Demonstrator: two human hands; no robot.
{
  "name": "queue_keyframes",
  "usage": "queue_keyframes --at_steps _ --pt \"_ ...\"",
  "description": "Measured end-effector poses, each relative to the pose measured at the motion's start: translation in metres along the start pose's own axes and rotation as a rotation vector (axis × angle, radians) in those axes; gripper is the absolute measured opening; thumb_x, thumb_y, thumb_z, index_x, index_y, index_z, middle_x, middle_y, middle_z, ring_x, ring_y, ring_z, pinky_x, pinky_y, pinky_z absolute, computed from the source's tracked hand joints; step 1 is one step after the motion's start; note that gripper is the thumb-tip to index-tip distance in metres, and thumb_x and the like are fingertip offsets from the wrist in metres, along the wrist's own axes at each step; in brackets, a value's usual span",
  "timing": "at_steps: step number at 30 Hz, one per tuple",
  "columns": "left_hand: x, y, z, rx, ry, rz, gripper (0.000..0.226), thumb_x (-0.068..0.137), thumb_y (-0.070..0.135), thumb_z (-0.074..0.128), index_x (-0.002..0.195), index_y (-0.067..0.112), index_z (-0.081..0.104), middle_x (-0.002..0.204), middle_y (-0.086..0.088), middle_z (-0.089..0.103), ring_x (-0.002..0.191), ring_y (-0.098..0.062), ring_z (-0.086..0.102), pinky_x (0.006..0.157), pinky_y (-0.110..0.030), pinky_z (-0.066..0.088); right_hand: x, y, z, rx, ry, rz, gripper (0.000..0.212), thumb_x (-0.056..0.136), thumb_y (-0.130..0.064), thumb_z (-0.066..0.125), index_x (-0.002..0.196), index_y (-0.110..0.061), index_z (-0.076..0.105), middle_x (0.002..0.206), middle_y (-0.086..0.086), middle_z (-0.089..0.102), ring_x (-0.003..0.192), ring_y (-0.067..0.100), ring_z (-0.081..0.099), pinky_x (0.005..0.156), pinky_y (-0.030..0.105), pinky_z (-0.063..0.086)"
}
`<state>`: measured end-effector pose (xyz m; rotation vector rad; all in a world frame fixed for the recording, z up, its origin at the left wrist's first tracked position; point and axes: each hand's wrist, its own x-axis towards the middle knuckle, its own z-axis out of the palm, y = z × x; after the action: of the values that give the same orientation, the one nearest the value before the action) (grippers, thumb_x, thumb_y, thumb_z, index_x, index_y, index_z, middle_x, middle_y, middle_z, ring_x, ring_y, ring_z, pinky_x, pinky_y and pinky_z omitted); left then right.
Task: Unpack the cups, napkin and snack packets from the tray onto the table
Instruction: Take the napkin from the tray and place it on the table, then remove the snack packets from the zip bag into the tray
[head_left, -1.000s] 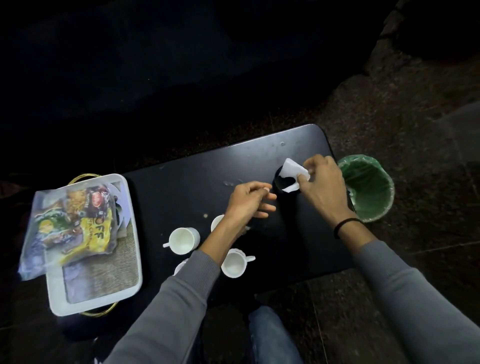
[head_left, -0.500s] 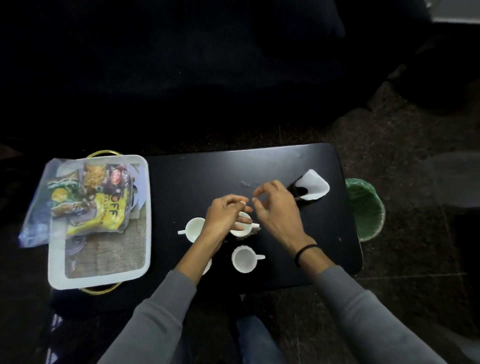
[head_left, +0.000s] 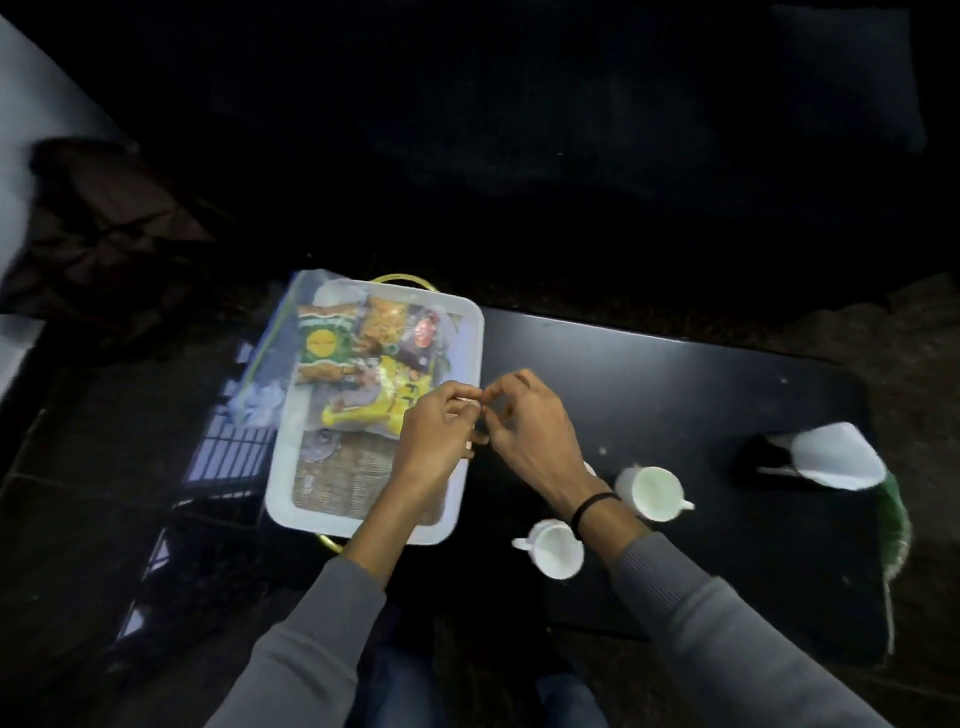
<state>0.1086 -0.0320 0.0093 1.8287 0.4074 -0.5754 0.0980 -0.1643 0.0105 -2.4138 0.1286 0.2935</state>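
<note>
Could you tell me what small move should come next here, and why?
Probably reach the left hand down to grip the snack bag. It still lies in the tray, while two cups and the napkin already sit on the table.

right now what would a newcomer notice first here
The bright snack packets in a clear bag on the white tray at the table's left end stand out most. Both hands, left hand and right hand, meet just right of it, with white cups and a white napkin further right.

Head view, steeply down, close
</note>
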Motion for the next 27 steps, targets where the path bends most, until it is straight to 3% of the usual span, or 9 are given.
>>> queue_keyframes --at_steps 5,9,11,16,18,20,22,24,27 --pt "0.022 -0.018 -0.071 0.043 0.051 -0.015 0.014 0.097 0.015 0.06 0.104 0.022 0.07 0.097 0.0 0.075 0.079 -0.016 0.076 0.076 -0.046 0.063 0.031 -0.051 0.051 0.016 -0.064 -0.033 0.011 0.093 -0.023 0.063 0.102 -0.019 0.066 0.109 -0.004 0.059 0.08 0.014 0.068 0.073 0.038 0.058" --pt "0.037 -0.041 -0.116 0.366 0.256 0.086 0.017 0.094 0.017 0.062 0.102 0.029 0.07 0.107 0.013 0.068 0.107 -0.015 0.061 0.088 -0.042 0.053 0.048 -0.074 0.084 0.003 -0.093 -0.029 0.011 0.093 -0.022 0.063 0.103 -0.017 0.066 0.111 -0.002 0.06 0.079 0.016 0.068 0.075 0.041 0.057" --pt "0.044 -0.051 -0.13 0.461 0.373 0.112 0.019 0.092 0.016 0.063 0.106 0.027 0.068 0.119 0.009 0.062 0.121 -0.019 0.051 0.099 -0.044 0.044 0.053 -0.08 0.094 0.001 -0.115 -0.025 0.01 0.094 -0.02 0.062 0.102 -0.016 0.066 0.114 -0.001 0.059 0.079 0.018 0.067 0.075 0.044 0.057" --pt "0.077 -0.077 -0.169 0.539 0.432 -0.066 0.056 0.101 0.033 0.054 0.151 0.014 0.035 0.161 -0.01 0.031 0.147 -0.032 0.029 0.118 -0.051 0.02 0.063 -0.09 0.112 0.032 -0.124 0.024 0.008 0.094 -0.019 0.063 0.1 -0.016 0.065 0.116 0.0 0.059 0.075 0.017 0.066 0.077 0.043 0.057" --pt "0.094 -0.084 -0.183 0.484 0.403 -0.183 0.064 0.103 0.042 0.047 0.155 0.012 0.025 0.16 -0.014 0.033 0.145 -0.036 0.033 0.118 -0.054 0.019 0.065 -0.092 0.115 0.054 -0.116 0.05 0.007 0.093 -0.019 0.063 0.1 -0.017 0.065 0.114 0.0 0.061 0.074 0.016 0.066 0.077 0.041 0.057" --pt "0.106 -0.089 -0.197 0.397 0.352 -0.229 0.056 0.102 0.046 0.045 0.147 0.014 0.037 0.145 -0.016 0.051 0.133 -0.038 0.048 0.112 -0.053 0.031 0.065 -0.094 0.116 0.069 -0.113 0.068 0.006 0.093 -0.019 0.064 0.099 -0.017 0.064 0.111 0.0 0.063 0.074 0.016 0.065 0.076 0.04 0.057" --pt "0.109 -0.092 -0.208 0.323 0.328 -0.171 0.039 0.1 0.042 0.052 0.128 0.016 0.054 0.121 -0.014 0.067 0.113 -0.036 0.062 0.094 -0.048 0.048 0.062 -0.097 0.115 0.076 -0.123 0.07 0.005 0.094 -0.019 0.064 0.098 -0.018 0.063 0.11 -0.001 0.065 0.075 0.015 0.066 0.074 0.039 0.057" --pt "0.106 -0.093 -0.214 0.263 0.344 -0.128 0.031 0.096 0.039 0.061 0.119 0.018 0.059 0.106 -0.009 0.071 0.096 -0.03 0.067 0.081 -0.045 0.053 0.059 -0.103 0.113 0.081 -0.138 0.063 0.004 0.094 -0.019 0.063 0.097 -0.021 0.06 0.111 -0.001 0.065 0.075 0.014 0.066 0.074 0.037 0.057" --pt "0.099 -0.089 -0.215 0.037 0.307 -0.181 0.048 0.09 0.036 0.072 0.13 0.015 0.057 0.104 -0.01 0.072 0.072 -0.02 0.067 0.067 -0.036 0.052 0.055 -0.11 0.108 0.109 -0.142 0.083 0.007 0.095 -0.019 0.062 0.101 -0.016 0.063 0.109 -0.002 0.066 0.075 0.014 0.067 0.072 0.037 0.058"
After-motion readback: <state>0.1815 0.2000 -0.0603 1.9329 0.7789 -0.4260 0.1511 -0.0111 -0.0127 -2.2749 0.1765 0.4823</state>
